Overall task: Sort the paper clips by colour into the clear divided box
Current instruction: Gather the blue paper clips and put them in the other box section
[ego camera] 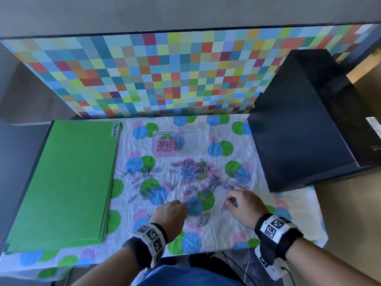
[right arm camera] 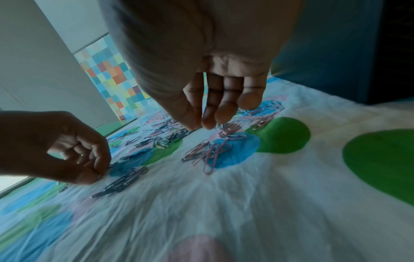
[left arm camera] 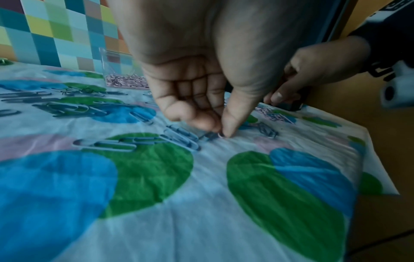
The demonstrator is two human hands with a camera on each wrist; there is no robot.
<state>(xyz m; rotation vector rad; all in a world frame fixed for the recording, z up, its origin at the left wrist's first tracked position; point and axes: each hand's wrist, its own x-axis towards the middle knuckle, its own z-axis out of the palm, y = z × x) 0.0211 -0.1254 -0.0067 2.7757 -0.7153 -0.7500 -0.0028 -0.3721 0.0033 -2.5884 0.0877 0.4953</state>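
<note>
The clear divided box [ego camera: 186, 133] stands at the back middle of the spotted cloth, with pink clips [ego camera: 166, 145] in its left compartment. A mixed pile of pink and blue clips [ego camera: 198, 172] lies in front of it. Blue clips [ego camera: 145, 182] are scattered to the left. My left hand [ego camera: 179, 203] is low on the cloth; its thumb and forefinger pinch a blue paper clip [left arm camera: 209, 136] that lies on the fabric. My right hand [right arm camera: 200, 126] hangs over the pile's near right edge, fingertips close together just above pink clips [right arm camera: 210, 152], nothing visibly between them.
A stack of green folders [ego camera: 66, 178], the top one labelled "Permits", covers the left of the table. A black box [ego camera: 299, 120] stands at the right. A checkered panel [ego camera: 165, 75] closes the back. The cloth's front edge [ego camera: 206, 251] is just below my wrists.
</note>
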